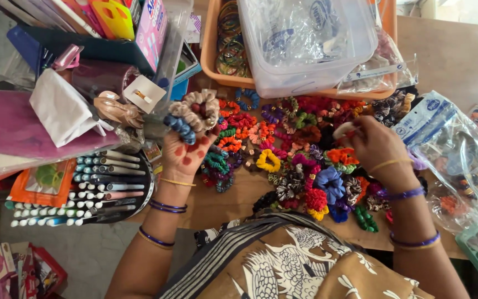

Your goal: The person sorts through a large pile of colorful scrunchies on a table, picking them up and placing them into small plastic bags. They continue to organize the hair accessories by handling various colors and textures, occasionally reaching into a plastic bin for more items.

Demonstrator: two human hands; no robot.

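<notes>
Left hand (186,149) raised palm-up, I see its fingers closed on a small bunch of scrunchies (195,113), beige, maroon and blue | right hand (374,143) fingertips pinched on one pale scrunchie (343,130) at the pile's far edge | scrunchie pile (300,160) between both hands, mostly unpicked | I judge: early, few gathered, most left.

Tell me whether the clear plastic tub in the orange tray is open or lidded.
Open: the clear plastic tub in the orange tray shows no lid, and crumpled clear bags sit inside its exposed top.
</notes>
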